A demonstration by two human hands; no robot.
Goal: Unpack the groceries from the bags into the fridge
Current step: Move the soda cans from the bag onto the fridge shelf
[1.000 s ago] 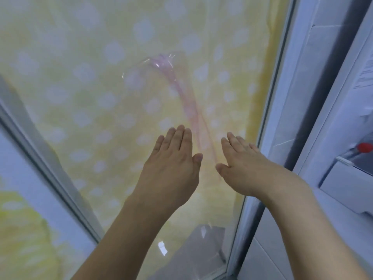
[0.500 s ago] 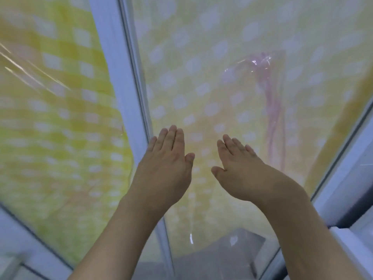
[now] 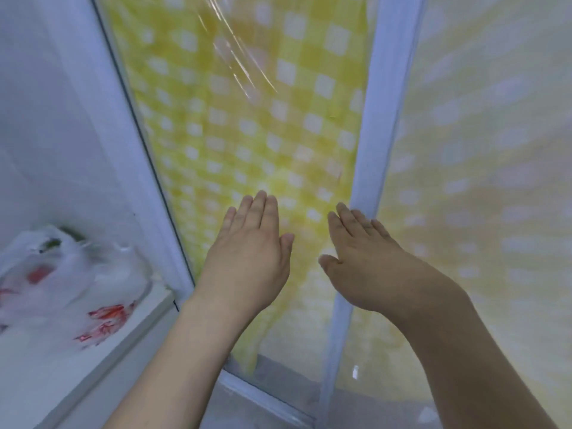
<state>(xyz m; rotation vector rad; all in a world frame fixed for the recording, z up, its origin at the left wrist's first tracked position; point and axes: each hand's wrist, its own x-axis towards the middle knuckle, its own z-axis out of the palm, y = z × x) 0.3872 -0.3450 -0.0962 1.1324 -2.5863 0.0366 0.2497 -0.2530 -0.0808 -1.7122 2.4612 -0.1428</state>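
Yellow checked cloth (image 3: 247, 134) with white squares fills most of your view, hanging behind glass panes split by one pale upright frame bar (image 3: 380, 125). To the right of that bar the same check shows only faintly through the pane. At lower left a white bench (image 3: 55, 376) carries one white plastic bag (image 3: 68, 289) with red print, blurred; something green and something red show at its top, but you cannot tell what they are. Your two hands are raised side by side before the glass, palms away from you. Your left hand (image 3: 250, 255) is flat with its fingers straight and together, holding nothing. Your right hand (image 3: 365, 258) is likewise spread and empty, its fingertips (image 3: 342, 209) just beside the frame bar.
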